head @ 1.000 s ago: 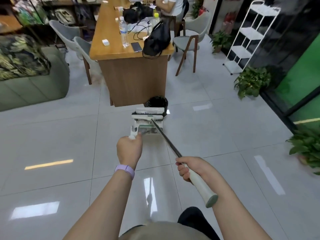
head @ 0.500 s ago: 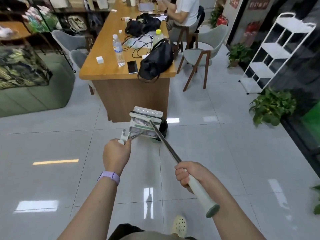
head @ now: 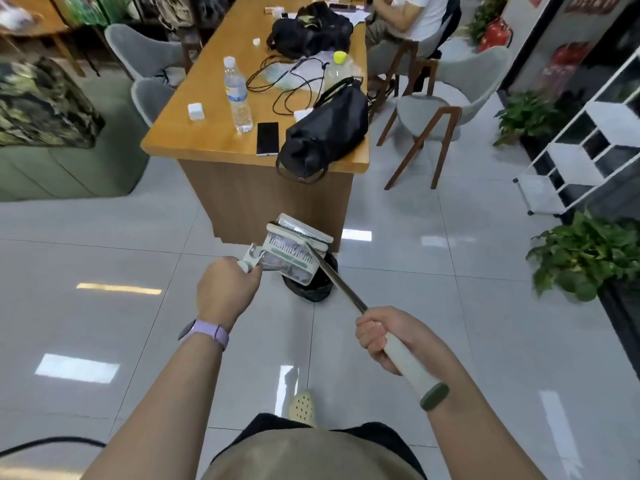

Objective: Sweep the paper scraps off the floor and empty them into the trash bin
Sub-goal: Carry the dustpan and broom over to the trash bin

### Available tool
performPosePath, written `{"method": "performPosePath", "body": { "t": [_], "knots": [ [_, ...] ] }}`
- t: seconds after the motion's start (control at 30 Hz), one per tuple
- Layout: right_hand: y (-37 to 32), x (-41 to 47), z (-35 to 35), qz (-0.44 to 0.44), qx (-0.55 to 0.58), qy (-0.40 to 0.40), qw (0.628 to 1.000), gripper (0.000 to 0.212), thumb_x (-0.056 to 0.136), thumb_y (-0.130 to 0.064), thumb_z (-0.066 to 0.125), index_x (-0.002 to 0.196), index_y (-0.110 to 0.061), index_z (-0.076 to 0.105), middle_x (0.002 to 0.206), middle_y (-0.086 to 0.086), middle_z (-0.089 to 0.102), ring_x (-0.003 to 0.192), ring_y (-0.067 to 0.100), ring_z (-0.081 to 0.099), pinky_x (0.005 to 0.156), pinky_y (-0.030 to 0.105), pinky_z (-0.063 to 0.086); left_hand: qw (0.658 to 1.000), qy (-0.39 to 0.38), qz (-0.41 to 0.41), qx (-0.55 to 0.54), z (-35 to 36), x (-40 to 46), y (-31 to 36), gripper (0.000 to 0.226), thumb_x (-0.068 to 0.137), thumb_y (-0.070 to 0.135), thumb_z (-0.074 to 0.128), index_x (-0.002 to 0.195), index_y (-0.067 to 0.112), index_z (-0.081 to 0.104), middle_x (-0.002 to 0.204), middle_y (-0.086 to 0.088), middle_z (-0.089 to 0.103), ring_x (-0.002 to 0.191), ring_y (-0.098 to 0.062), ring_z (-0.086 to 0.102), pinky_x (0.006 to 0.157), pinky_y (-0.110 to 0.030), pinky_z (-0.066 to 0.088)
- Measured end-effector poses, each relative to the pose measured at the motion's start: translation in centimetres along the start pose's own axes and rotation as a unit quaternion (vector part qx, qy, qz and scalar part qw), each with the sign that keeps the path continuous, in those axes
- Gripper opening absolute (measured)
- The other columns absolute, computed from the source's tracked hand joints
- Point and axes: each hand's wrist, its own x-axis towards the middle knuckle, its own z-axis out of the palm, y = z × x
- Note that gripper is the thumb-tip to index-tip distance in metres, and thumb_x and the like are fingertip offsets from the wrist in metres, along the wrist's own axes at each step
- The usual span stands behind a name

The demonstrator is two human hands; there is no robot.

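The paper scraps (head: pixel 294 268) lie in the dustpan (head: pixel 294 256), whose short handle the left hand (head: pixel 227 289) grips with curled fingers, holding it tilted right over the trash bin (head: pixel 313 284); the right hand (head: pixel 384 336) is wrapped round the broom (head: pixel 341 284). Tipped off-centre, scraps would likely land beside the trash bin. The dustpan's long axis runs from the hand toward the trash bin, lip pointing away.
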Motion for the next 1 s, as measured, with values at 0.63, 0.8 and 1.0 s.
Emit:
{"method": "performPosePath", "body": {
  "t": [0.63,0.8,1.0],
  "knots": [
    [-14.8,-2.3,-8.9,0.086,-0.059,-0.038,0.994,0.034,0.093,-0.003,0.042,0.063,-0.018,0.036,0.052,-0.007,0.03,0.032,0.003,0.033,0.029,0.013,0.033,0.941,-0.127,-0.201,-0.242,8.1,-5.3,12.0,0.066,0.079,0.076,0.052,0.076,0.01,0.058,0.059,-0.006,0.054,0.052,-0.024,0.046,0.056,-0.03,0.039],
    [-16.5,-3.0,-12.5,0.087,-0.095,-0.045,0.991,0.033,0.09,-0.001,0.043,0.064,-0.019,0.036,0.055,-0.007,0.03,0.033,0.002,0.031,0.031,0.012,0.03,0.764,-0.345,-0.35,-0.417,11.6,-7.2,14.5,0.066,0.092,0.059,0.053,0.101,-0.005,0.061,0.064,-0.011,0.051,0.053,-0.025,0.051,0.056,-0.03,0.048],
    [-16.9,-3.4,-14.5,0.087,-0.112,-0.049,0.989,0.035,0.092,-0.001,0.041,0.063,-0.019,0.035,0.05,-0.006,0.03,0.031,0.003,0.03,0.028,0.013,0.028,0.679,-0.367,-0.372,-0.515,18.3,-9.2,16.2,0.039,0.094,0.043,0.045,0.086,0.006,0.051,0.068,-0.012,0.056,0.053,-0.025,0.056,0.051,-0.025,0.044]
  ]
}}
